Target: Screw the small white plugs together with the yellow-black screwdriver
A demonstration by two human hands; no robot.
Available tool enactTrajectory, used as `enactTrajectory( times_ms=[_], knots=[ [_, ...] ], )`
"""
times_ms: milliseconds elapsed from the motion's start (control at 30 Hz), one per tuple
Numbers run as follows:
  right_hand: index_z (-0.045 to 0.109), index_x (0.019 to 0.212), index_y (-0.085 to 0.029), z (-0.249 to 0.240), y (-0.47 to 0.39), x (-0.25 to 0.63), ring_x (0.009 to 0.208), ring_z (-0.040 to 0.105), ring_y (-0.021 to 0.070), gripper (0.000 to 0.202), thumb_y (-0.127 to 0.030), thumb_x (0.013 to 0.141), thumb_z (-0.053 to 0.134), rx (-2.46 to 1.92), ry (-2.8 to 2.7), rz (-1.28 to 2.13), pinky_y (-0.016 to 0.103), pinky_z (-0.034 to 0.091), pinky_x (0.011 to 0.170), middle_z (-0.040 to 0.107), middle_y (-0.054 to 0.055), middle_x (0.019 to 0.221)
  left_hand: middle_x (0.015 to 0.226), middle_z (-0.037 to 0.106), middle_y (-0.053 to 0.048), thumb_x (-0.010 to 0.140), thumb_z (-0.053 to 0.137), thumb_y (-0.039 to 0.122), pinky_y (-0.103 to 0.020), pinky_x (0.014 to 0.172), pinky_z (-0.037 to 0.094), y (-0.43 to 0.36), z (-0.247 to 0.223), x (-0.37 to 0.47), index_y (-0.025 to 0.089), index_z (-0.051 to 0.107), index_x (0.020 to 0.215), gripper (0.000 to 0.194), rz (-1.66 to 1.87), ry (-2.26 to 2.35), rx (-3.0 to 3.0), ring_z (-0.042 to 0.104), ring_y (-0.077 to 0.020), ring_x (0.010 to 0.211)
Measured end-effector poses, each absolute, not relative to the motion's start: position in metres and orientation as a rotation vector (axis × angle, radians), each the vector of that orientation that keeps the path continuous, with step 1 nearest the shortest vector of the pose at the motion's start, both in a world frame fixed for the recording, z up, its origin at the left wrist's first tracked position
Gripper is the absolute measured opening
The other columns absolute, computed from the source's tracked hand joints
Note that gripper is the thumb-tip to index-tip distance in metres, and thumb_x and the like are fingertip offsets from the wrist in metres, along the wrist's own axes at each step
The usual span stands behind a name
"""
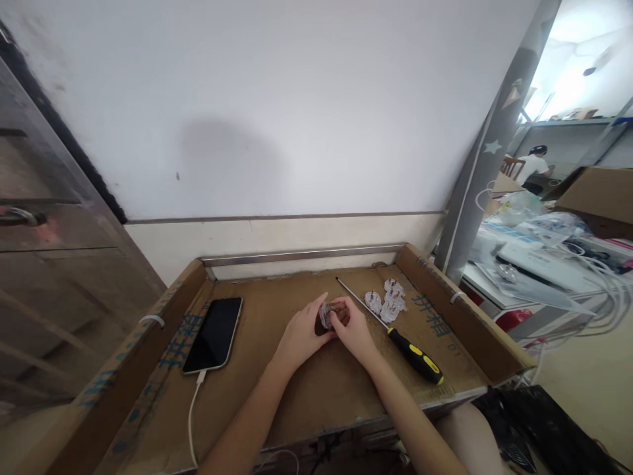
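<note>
Clear plug (326,315) between both hands; four more (387,302) beside screwdriver (395,334).

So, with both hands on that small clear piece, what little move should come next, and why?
Probably the right hand should let go and reach for the screwdriver. Both hands pinch the small clear piece together, the left hand supporting it, and the screwdriver lies unused just right of them, beside more clear pieces. This is only a judgement.

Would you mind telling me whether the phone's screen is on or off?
Off: the phone lies face up with a black screen, a white cable plugged into its near end.
</note>
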State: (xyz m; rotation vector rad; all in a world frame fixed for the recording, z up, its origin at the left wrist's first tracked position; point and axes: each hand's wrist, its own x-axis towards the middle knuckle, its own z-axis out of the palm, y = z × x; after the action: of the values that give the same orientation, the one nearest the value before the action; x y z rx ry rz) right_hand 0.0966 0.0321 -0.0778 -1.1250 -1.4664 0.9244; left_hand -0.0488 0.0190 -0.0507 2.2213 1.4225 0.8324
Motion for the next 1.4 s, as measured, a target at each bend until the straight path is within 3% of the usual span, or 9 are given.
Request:
enactTrajectory(
  times_ms=[267,533,800,1000,1200,1400],
  knots=[
    [0.056,0.106,-0.014,-0.079,0.034,0.098,0.078,0.058,0.0119,0.028,-0.035,0.089,0.053,-1.154,-1.449,0.864,0.029,0.052,0.068,0.060,0.004,0.096,0.134,0.048,-0.009,0.074,0.065,0.019,-0.040,0.101,0.040,0.020,-0.054,-0.049,0.025,0.028,0.140,0.076,0.932,1.379,2.176,0.047,-0.0242,0.122],
    [0.056,0.106,-0.014,-0.080,0.034,0.097,0.076,0.058,0.0114,0.028,-0.036,0.089,0.053,-1.108,-1.420,0.910,0.029,0.052,0.067,0.060,0.004,0.094,0.136,0.044,-0.008,0.077,0.062,0.019,-0.038,0.097,0.043,0.018,-0.054,-0.047,0.028,0.026,0.140,0.074,0.974,1.348,2.116,0.050,-0.0229,0.119],
    [0.056,0.108,-0.014,-0.077,0.034,0.098,0.081,0.059,0.0130,0.028,-0.035,0.088,0.054,-1.016,-1.411,0.968,0.032,0.052,0.072,0.060,0.005,0.099,0.130,0.050,-0.012,0.081,0.056,0.028,-0.035,0.087,0.051,0.018,-0.055,-0.042,0.021,0.033,0.136,0.060,1.236,1.269,1.825,0.062,-0.0183,0.096],
    [0.056,0.108,-0.015,-0.078,0.035,0.097,0.083,0.059,0.0130,0.028,-0.034,0.088,0.053,-0.935,-1.422,1.092,0.031,0.052,0.072,0.059,0.006,0.103,0.108,0.065,-0.010,0.081,0.054,0.041,-0.036,0.084,0.053,0.028,-0.056,-0.043,0.016,0.056,0.109,0.038,1.296,1.250,1.530,0.064,-0.0213,0.095],
    [0.053,0.114,-0.015,-0.083,0.040,0.098,0.077,0.059,0.0119,0.032,-0.036,0.089,0.052,-0.972,-1.382,1.183,0.028,0.053,0.065,0.059,0.005,0.100,0.114,0.064,-0.010,0.085,0.045,0.038,-0.035,0.091,0.049,0.024,-0.051,-0.044,0.016,0.055,0.112,0.036,1.241,1.194,1.609,0.061,-0.0201,0.104],
    [0.055,0.111,-0.015,-0.076,0.036,0.099,0.082,0.059,0.0131,0.030,-0.035,0.089,0.053,-0.970,-1.405,1.130,0.031,0.053,0.071,0.059,0.006,0.102,0.113,0.063,-0.009,0.088,0.044,0.040,-0.035,0.090,0.049,0.022,-0.049,-0.043,0.017,0.052,0.114,0.036,1.214,1.205,1.695,0.061,-0.0196,0.102]
  ],
)
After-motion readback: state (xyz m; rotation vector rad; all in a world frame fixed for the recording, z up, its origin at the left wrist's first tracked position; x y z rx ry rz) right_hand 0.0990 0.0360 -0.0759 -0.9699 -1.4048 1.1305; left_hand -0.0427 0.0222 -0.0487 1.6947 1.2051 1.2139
